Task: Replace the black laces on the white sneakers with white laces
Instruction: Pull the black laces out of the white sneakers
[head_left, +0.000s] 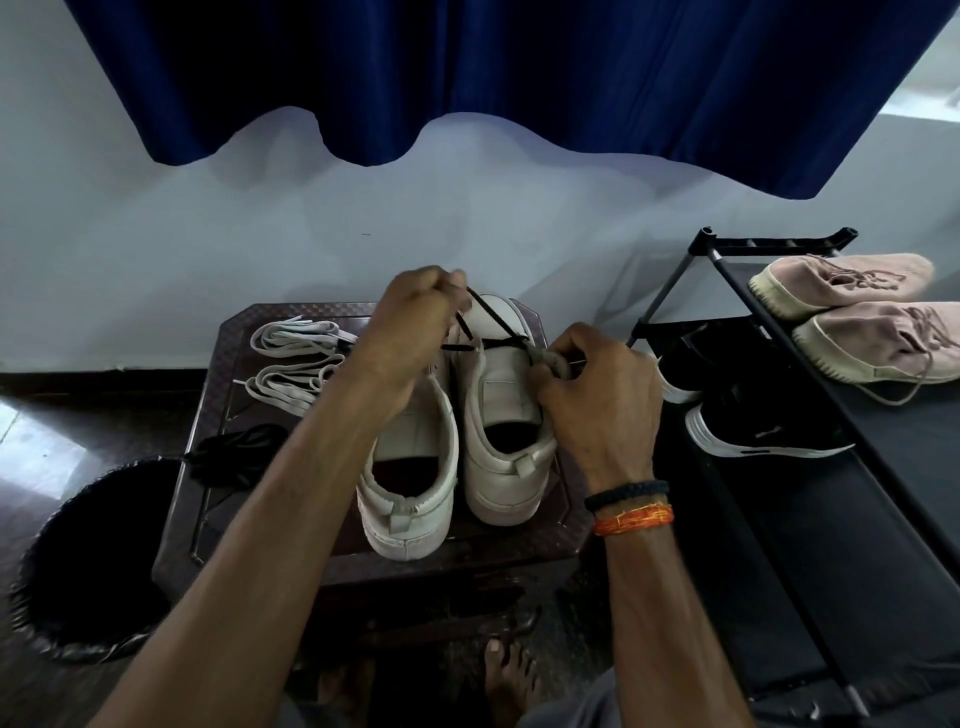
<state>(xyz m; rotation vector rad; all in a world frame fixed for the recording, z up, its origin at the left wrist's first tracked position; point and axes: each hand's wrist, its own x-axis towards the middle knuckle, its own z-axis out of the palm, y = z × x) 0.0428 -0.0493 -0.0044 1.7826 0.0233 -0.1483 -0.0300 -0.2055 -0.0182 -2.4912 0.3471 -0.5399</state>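
Two white sneakers stand side by side on a small dark brown table (208, 530), heels toward me. The left sneaker (410, 483) shows no lace. The right sneaker (506, 415) still carries a black lace (491, 317) near its toe end. My left hand (415, 322) is raised over the toes, fingers pinched on a taut strand of that lace. My right hand (592, 395) grips the right sneaker's side and pinches the lace by the eyelets. Two bundles of white laces (296, 364) lie at the table's back left. A loose black lace (239, 452) lies coiled at the left edge.
A dark round bin (88, 561) stands on the floor to the left of the table. A black shoe rack (779, 332) on the right holds pink knit shoes (857, 312) on top and black shoes (748, 410) below. A blue curtain (493, 67) hangs behind. My bare feet (509, 680) are under the table.
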